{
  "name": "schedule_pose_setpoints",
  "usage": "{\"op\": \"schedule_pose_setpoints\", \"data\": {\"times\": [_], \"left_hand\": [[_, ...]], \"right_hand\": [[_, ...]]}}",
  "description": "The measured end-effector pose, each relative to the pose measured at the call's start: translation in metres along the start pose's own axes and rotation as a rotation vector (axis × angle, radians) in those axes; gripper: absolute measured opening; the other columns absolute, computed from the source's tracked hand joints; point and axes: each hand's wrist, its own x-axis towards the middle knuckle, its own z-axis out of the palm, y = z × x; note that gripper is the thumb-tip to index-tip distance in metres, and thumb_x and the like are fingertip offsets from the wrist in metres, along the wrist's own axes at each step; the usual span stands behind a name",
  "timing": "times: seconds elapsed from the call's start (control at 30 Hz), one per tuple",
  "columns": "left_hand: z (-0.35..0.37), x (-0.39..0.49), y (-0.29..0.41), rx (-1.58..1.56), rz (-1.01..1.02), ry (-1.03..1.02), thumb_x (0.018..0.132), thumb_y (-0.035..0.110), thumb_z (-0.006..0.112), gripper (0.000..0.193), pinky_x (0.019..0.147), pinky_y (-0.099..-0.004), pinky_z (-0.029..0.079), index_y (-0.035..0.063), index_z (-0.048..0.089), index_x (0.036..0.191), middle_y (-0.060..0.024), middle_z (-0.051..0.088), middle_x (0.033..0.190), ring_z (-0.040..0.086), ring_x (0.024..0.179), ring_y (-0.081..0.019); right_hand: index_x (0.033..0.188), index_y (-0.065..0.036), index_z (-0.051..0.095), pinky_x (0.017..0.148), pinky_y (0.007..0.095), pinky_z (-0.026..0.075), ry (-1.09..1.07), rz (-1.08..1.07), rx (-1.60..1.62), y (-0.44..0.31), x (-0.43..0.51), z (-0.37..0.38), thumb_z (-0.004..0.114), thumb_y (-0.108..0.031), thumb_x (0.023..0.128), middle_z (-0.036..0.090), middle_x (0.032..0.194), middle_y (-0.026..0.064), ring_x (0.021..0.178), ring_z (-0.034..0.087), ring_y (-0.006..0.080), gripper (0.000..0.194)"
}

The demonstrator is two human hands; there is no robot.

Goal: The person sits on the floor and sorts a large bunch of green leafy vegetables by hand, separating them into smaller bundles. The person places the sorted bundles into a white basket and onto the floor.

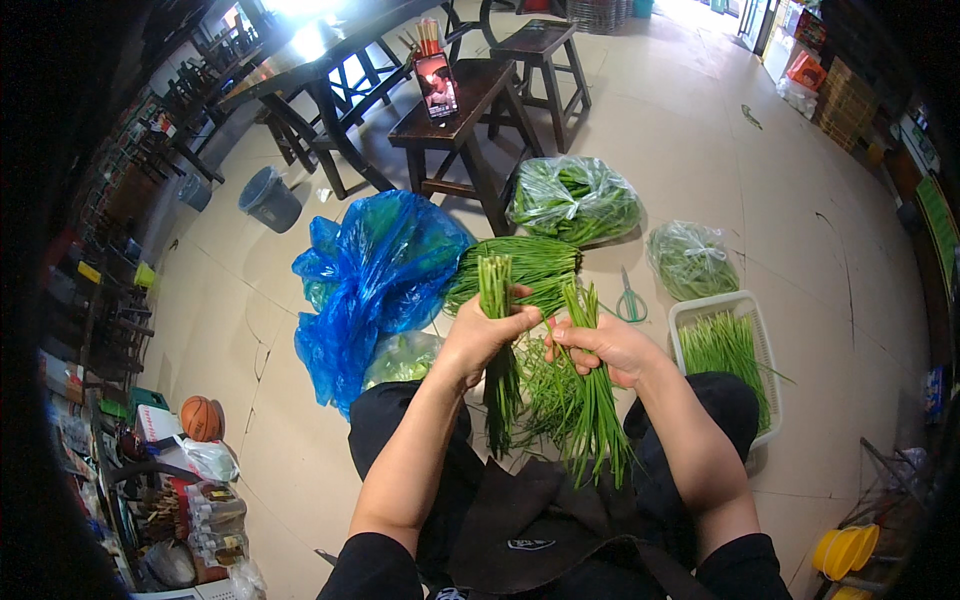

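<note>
My left hand [484,330] is closed around an upright bundle of garlic chives [496,281], its pale cut ends pointing away from me. In my right hand [611,346] is a second, looser bunch of chives [596,424], its leafy tips hanging toward my lap. The thumb and fingers of that hand also touch a single stalk between the two bunches. On the floor below lies a heap of loose green trimmings [547,382]. Beyond my hands, a larger pile of chives [525,262] rests beside a blue plastic bag [390,255].
Green-handled scissors [631,304] lie on the floor. At right stands a white plastic basket [772,405] holding chives. Tied clear bags of green vegetables [574,199] sit ahead, near a wooden stool [450,135] bearing a phone [436,86]. A grey bucket [270,202] and basketball [201,418] are left.
</note>
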Motion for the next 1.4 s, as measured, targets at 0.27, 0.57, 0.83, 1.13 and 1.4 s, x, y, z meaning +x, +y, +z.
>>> {"op": "schedule_pose_setpoints", "data": {"times": [0.27,0.57,0.83,1.13,1.4], "left_hand": [[0.002,0.001,-0.002,0.072,0.013,0.013,0.076,0.003,0.072,0.033,0.067,-0.0238,0.045,0.0006,0.06,0.107,-0.0031,0.062,0.082,0.056,0.073,-0.009],[-0.01,0.012,-0.009,-0.098,0.0,0.229,0.081,0.008,0.064,0.027,0.056,-0.0224,0.041,0.003,0.059,0.107,-0.0013,0.062,0.077,0.052,0.062,-0.0066],[0.005,-0.001,-0.007,-0.076,-0.049,-0.034,0.077,0.009,0.073,0.042,0.064,-0.0223,0.042,-0.0001,0.057,0.114,-0.0023,0.063,0.083,0.053,0.067,-0.0078],[-0.015,0.009,-0.004,-0.193,-0.026,0.076,0.08,0.011,0.069,0.036,0.056,-0.0245,0.043,0.0006,0.056,0.112,-0.0045,0.062,0.082,0.053,0.063,-0.0091],[0.001,-0.006,-0.002,-0.301,-0.272,-0.221,0.082,0.007,0.063,0.02,0.06,-0.0269,0.05,0.0017,0.055,0.1,-0.003,0.058,0.08,0.058,0.068,-0.012]], "right_hand": [[0.085,-0.004,0.064,0.046,0.0233,0.032,0.081,-0.02,-0.143,0.003,0.003,0.001,0.063,-0.019,0.083,0.065,0.077,0.0042,0.05,0.038,0.0066,0.015],[0.092,-0.004,0.059,0.046,0.0222,0.032,0.045,0.0,-0.107,0.006,0.003,-0.001,0.062,-0.017,0.085,0.066,0.08,0.0076,0.047,0.036,0.0054,0.014],[0.087,-0.003,0.063,0.048,0.0237,0.035,-0.024,-0.001,-0.055,0.003,0.001,0.003,0.059,-0.021,0.086,0.068,0.083,0.0099,0.049,0.038,0.006,0.018],[0.089,-0.004,0.062,0.052,0.0245,0.039,-0.119,0.007,-0.051,-0.003,-0.005,0.003,0.057,-0.018,0.087,0.069,0.09,0.0132,0.058,0.047,0.0082,0.015],[0.097,-0.005,0.056,0.064,0.0293,0.045,0.059,-0.085,0.207,-0.005,0.002,-0.009,0.052,-0.023,0.095,0.062,0.08,0.0082,0.077,0.056,0.0139,0.019]]}}
